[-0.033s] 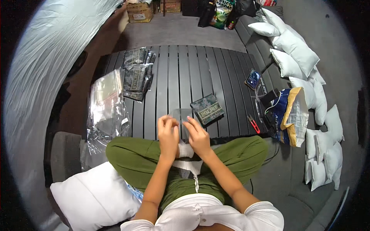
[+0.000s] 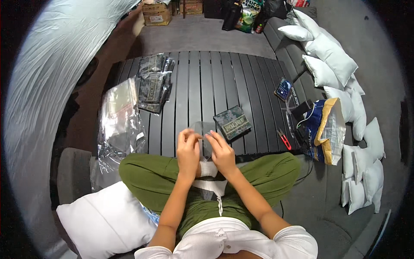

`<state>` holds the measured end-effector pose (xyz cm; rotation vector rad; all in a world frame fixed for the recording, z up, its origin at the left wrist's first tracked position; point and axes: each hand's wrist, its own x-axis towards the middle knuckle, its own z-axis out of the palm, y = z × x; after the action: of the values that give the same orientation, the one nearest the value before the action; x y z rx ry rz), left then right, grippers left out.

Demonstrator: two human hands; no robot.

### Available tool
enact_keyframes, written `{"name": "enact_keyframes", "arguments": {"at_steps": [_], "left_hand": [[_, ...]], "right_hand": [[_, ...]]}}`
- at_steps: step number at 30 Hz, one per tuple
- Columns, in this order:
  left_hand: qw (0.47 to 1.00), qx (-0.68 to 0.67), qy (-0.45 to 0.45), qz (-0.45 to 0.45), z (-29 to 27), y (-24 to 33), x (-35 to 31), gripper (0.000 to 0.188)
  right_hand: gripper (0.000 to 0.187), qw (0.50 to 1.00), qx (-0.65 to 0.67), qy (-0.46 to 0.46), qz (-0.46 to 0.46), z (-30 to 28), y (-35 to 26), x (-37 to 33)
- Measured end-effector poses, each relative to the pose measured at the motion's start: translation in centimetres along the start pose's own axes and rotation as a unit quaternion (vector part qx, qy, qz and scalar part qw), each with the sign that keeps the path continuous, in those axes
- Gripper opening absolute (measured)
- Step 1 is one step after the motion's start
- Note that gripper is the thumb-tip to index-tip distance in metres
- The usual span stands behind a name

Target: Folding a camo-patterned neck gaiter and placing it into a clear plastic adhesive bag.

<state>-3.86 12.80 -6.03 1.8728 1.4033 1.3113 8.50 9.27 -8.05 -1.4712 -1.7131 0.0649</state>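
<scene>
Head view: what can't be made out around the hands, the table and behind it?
All in the head view:
Clear plastic: its opening, too transparent and partly covered by the left hand and right hand.
Wrapped packets: their count, hidden by overlap and glare.
Phone: screen details, too small.
Rear cardboard box: its top, cut off by the upper edge.

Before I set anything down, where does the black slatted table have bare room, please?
The table shows bare slats between the clear-wrapped camouflage stack and the single camouflage packet, up to its far edge. Crowding it: glossy clear plastic bags at left; dark phone and red-handled snips at right; left hand and right hand at near middle.
</scene>
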Motion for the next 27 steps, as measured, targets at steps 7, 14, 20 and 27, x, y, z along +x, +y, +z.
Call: {"name": "enact_keyframes", "arguments": {"at_steps": [7, 14, 20, 27], "left_hand": [[0.992, 0.077, -0.072, 0.069, -0.8, -2.6, 2.6, 0.028], [0.98, 0.144, 0.093, 0.099, -1.6, -4.0, 9.6, 0.039], [0.943, 0.228, -0.029, 0.239, 4.5, -2.2, 10.9, 0.045], [0.957, 0.204, -0.169, 0.118, 16.1, -7.0, 7.4, 0.058]], "right_hand": [[0.031, 0.984, 0.171, 0.006, 0.056, -0.3, -0.2, 0.9], [0.043, 0.664, 0.518, 0.285, 0.458, -0.5, 9.6, -3.1], [0.044, 0.526, 0.586, 0.247, 0.565, -1.9, 12.3, -4.1], [0.012, 0.461, 0.558, 0.248, 0.644, 0.1, 13.6, -1.1]]}}
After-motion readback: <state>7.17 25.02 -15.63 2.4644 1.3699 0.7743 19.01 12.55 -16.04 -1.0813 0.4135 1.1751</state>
